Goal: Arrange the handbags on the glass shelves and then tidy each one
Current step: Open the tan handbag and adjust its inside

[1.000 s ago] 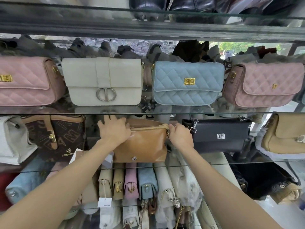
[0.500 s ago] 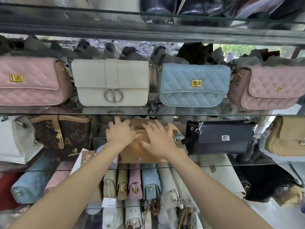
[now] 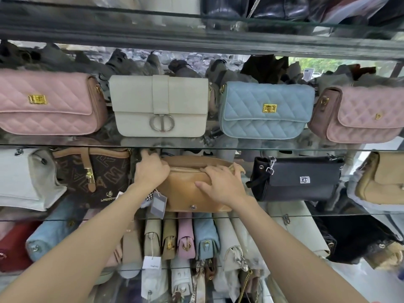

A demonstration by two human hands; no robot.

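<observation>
A tan leather handbag stands on the middle glass shelf, between a brown monogram bag and a black flap bag. My left hand grips the tan bag's upper left corner, with its fingers curled behind the top edge. Across the bag's top right lies my right hand, fingers spread fairly flat and thumb on the front face. A grey price tag hangs at the bag's lower left.
The glass shelf above holds a pink quilted bag, a cream bag, a blue quilted bag and another pink bag. A white bag and a beige bag flank the middle row. Several bags fill the shelf below.
My right hand left the tan bag's right end and now lies across its top and front. My left hand stayed at the left corner.
</observation>
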